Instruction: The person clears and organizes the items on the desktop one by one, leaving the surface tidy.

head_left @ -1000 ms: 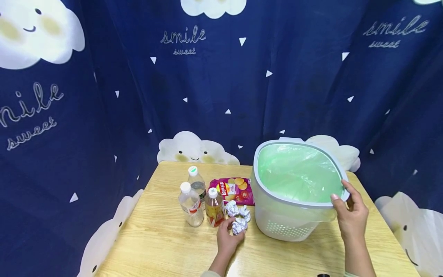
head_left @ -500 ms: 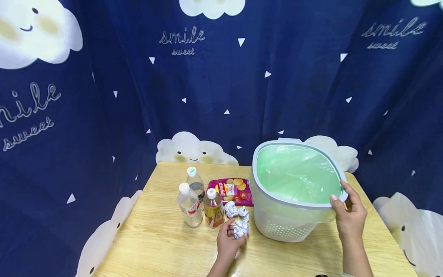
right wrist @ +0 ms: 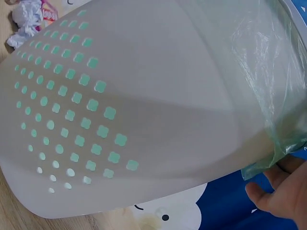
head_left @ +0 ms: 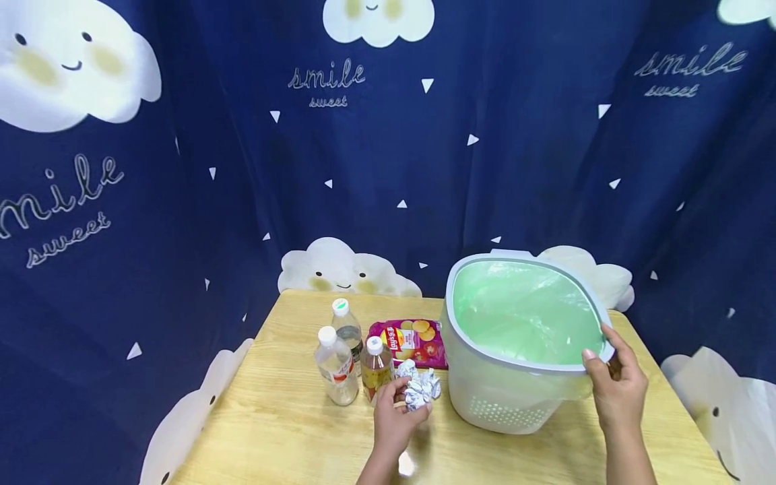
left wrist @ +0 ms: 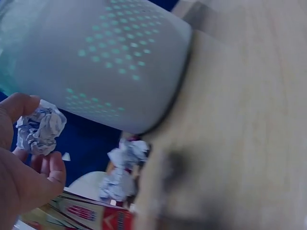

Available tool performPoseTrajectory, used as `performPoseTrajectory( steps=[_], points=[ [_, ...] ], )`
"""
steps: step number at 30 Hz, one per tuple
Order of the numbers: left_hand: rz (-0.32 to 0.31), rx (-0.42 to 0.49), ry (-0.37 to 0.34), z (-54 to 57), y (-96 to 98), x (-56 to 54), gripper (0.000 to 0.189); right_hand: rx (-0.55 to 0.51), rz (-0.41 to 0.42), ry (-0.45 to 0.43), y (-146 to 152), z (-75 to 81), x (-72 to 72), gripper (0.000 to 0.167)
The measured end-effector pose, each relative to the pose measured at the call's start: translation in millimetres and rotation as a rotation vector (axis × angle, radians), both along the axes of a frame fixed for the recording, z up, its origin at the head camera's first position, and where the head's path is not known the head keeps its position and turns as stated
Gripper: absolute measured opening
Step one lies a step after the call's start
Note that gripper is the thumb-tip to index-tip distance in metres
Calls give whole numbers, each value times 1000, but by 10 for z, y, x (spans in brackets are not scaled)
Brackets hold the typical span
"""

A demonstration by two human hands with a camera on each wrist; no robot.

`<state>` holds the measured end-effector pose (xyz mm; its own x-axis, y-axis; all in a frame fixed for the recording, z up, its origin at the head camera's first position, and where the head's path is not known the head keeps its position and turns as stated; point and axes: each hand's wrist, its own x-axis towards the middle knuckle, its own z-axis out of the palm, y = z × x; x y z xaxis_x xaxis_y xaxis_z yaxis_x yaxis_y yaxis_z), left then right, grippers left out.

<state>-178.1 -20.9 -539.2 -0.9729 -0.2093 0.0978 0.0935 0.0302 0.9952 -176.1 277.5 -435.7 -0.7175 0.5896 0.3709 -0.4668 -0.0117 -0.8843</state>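
Observation:
My left hand (head_left: 395,419) pinches a crumpled paper ball (left wrist: 41,127) between thumb and fingers, lifted over the table in the left wrist view. Two more paper balls (left wrist: 125,154) lie on the tabletop below it; in the head view the held ball overlaps them. My right hand (head_left: 620,385) grips the near right corner of the rim of a pale waste bin (head_left: 503,404), thumb over the edge. A green plastic liner (head_left: 527,313) covers the bin's inside and folds over its rim, hanging near the fingers (right wrist: 261,194) in the right wrist view.
Left of the paper stand three bottles: a clear one (head_left: 336,377), another clear one (head_left: 347,330) behind it, and one with amber contents (head_left: 377,370). A purple chip bag (head_left: 411,342) lies behind them, beside the bin. The wooden table (head_left: 273,431) backs onto a blue curtain (head_left: 388,148).
My left hand has picked a paper ball up from the table and raised it slightly. The right hand keeps its grip on the bin's rim. The head view has tilted a little.

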Motion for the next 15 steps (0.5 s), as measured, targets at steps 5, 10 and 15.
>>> performPoseTrajectory(
  steps=[5, 10, 15],
  points=[
    [-71, 61, -18, 395, -47, 69, 56, 13, 5, -12, 7, 7, -10, 47],
    [-132, 86, 11, 478, -107, -30, 58, -5, 8, -29, 20, 0, -14, 47],
    [-145, 58, 45, 520, -132, -105, 58, -7, 7, -14, 20, -10, -6, 47]
  ],
)
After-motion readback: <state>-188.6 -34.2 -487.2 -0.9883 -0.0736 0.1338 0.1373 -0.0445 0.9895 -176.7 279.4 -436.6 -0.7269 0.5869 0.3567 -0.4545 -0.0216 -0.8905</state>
